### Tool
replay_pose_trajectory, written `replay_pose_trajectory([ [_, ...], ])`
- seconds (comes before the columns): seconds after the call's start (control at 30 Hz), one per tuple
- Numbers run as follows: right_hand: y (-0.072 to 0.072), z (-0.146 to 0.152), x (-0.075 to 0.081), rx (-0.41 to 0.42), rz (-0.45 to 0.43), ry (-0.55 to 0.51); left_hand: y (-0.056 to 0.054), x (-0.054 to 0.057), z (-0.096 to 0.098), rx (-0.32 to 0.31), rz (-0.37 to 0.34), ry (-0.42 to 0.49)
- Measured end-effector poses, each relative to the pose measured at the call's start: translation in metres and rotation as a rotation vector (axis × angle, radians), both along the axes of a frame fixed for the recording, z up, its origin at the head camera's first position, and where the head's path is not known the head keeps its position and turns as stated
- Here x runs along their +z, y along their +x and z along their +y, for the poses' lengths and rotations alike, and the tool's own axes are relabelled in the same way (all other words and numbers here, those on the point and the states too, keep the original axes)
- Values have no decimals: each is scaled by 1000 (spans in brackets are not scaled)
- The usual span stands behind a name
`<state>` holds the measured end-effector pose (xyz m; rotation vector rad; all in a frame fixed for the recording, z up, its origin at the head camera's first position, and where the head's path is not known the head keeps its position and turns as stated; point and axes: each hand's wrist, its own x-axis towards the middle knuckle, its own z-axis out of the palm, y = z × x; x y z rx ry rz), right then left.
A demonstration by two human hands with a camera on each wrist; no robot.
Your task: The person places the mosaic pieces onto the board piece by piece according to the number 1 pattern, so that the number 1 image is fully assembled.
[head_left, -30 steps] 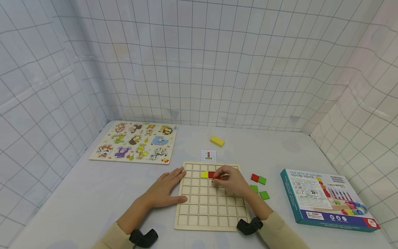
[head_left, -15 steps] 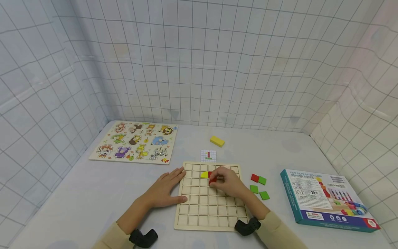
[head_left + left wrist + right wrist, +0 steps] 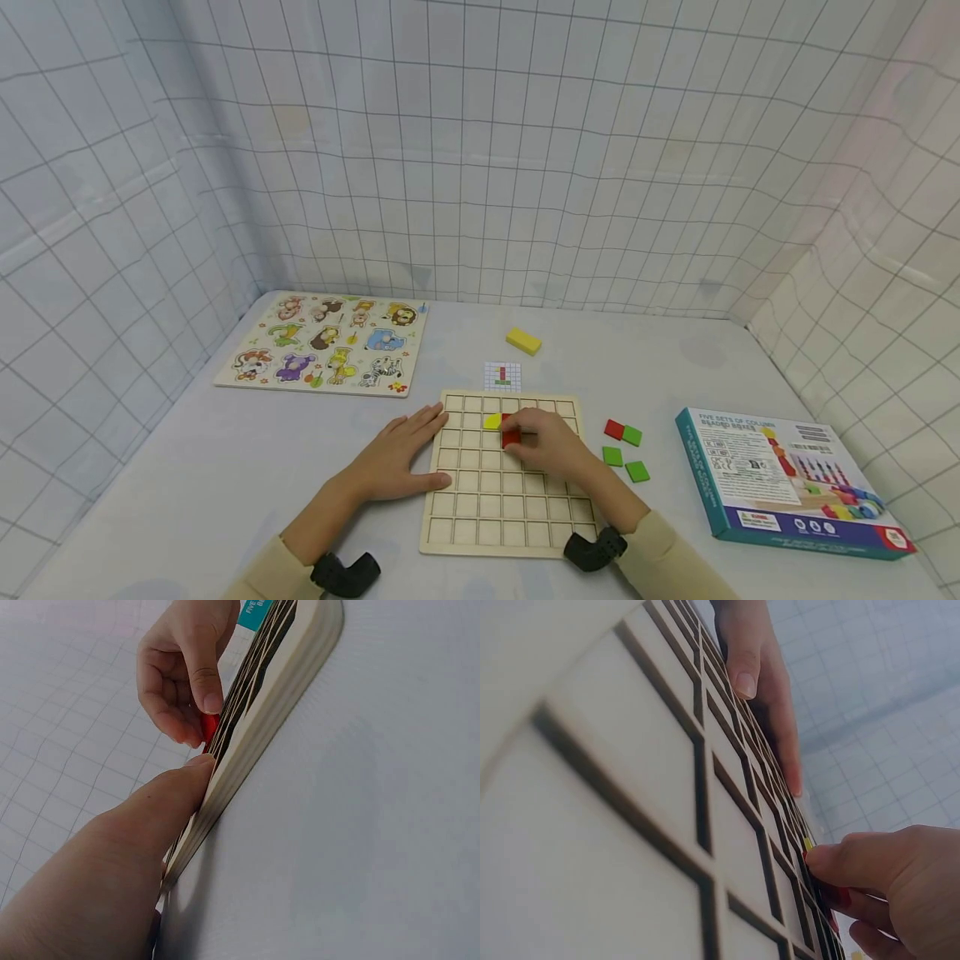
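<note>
One red tile (image 3: 512, 437) lies on the grid board (image 3: 491, 505), pinched between the thumb and curled fingers of the right hand (image 3: 551, 440). A second red tile (image 3: 505, 417), partly hidden, lies under the fingertips; one yellow piece (image 3: 492, 422) sits just left of them. The left hand (image 3: 401, 454) spreads flat, thumb apart, at the board's left edge. To the right hand's right lie one loose red tile (image 3: 614, 429) and three green tiles (image 3: 637, 472); farther right, one box (image 3: 795, 479). Ahead of it: one pattern card (image 3: 502, 377) and one yellow block (image 3: 523, 341). Beyond the left hand: one animal puzzle (image 3: 322, 342).
</note>
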<state>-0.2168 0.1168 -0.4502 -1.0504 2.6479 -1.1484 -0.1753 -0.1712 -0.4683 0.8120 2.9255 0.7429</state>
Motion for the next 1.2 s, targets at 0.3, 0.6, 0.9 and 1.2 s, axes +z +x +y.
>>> replay_pose_trajectory([
  [0.3, 0, -2, 0, 26, 90, 110, 1, 1, 0, 1, -2, 3],
  [0.6, 1, -1, -1, 29, 115, 116, 1, 0, 0, 3, 0, -3],
  [0.9, 2, 0, -3, -3, 91, 78, 1, 1, 0, 3, -2, 3],
  [1.2, 3, 2, -5, -34, 59, 25, 1, 2, 1, 1, -2, 6],
])
